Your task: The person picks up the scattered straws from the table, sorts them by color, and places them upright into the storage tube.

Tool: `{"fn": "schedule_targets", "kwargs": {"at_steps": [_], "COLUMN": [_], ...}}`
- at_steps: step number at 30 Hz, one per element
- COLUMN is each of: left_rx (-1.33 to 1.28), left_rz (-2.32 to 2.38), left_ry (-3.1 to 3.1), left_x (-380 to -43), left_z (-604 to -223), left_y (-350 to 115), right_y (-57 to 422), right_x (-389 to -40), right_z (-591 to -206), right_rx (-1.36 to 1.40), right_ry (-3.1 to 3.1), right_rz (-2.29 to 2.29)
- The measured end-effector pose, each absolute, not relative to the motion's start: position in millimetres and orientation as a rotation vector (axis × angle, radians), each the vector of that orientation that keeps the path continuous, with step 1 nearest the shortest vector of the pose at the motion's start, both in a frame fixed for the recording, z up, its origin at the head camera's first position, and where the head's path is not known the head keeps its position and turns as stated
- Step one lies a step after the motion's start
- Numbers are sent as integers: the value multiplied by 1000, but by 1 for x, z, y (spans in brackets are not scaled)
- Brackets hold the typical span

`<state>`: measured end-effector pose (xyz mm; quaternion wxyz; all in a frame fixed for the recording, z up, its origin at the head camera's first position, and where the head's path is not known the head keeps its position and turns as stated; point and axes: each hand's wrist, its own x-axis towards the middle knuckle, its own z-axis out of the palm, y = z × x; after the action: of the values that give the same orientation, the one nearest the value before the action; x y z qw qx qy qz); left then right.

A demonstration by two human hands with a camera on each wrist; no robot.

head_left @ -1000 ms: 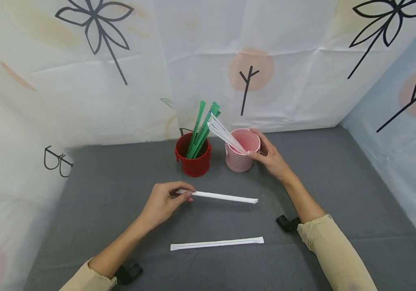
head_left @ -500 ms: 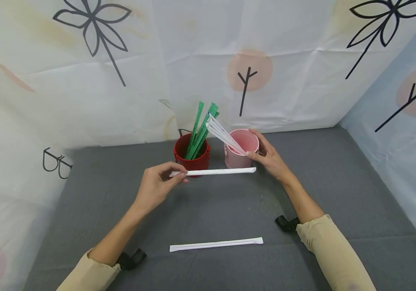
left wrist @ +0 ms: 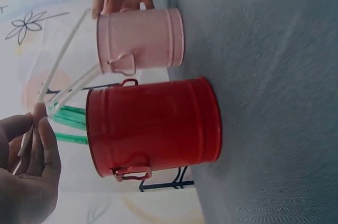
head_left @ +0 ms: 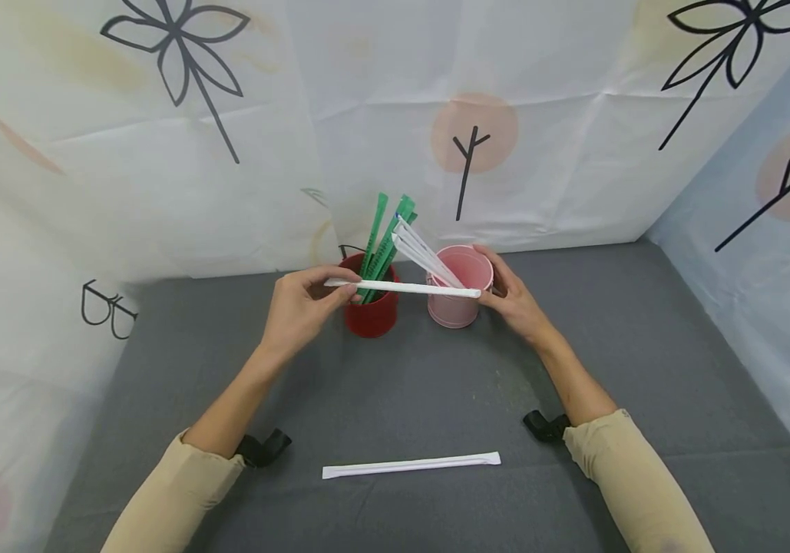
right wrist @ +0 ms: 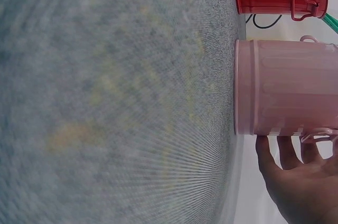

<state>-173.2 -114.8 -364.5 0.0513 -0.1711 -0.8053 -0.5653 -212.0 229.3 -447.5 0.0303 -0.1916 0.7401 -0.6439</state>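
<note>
My left hand [head_left: 301, 307] pinches a white paper-wrapped straw [head_left: 422, 289] near its left end. The straw is held almost level, crossing in front of the red bucket [head_left: 370, 322]. Its far end is by the front rim of the pink bucket [head_left: 453, 311], close to the right thumb. My right hand [head_left: 520, 311] grips the pink bucket's right side, as the right wrist view also shows with fingers [right wrist: 288, 152] against its wall. Several white wrapped straws [head_left: 422, 250] lean left inside the pink bucket. Green-wrapped straws [head_left: 386, 250] stand in the red one.
Another white wrapped straw [head_left: 411, 465] lies on the grey cloth [head_left: 436, 407] near the front. A printed white curtain [head_left: 367, 138] hangs right behind the buckets, and a second one [head_left: 775, 253] borders the right side.
My left hand has lifted the straw up and away from me, from above the cloth to the height of the bucket rims. The right hand stays on the pink bucket.
</note>
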Motion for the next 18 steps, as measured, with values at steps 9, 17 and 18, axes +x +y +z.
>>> {"fn": "schedule_targets", "kwargs": {"at_steps": [9, 17, 18], "left_rx": [-496, -542, -554], "left_rz": [-1650, -1519, -1526], "left_ry": [-2441, -2461, -2454], "left_x": [-194, -209, -211], "left_z": [-358, -358, -359], "left_y": [-108, -100, -98], "right_y": [228, 228, 228], "right_x": [-211, -211, -211], "right_z": [-446, -446, -446], "right_rx": [-536, -523, -527], "right_ry": [2263, 2271, 2270], "right_rz": [-1999, -1995, -1996]}}
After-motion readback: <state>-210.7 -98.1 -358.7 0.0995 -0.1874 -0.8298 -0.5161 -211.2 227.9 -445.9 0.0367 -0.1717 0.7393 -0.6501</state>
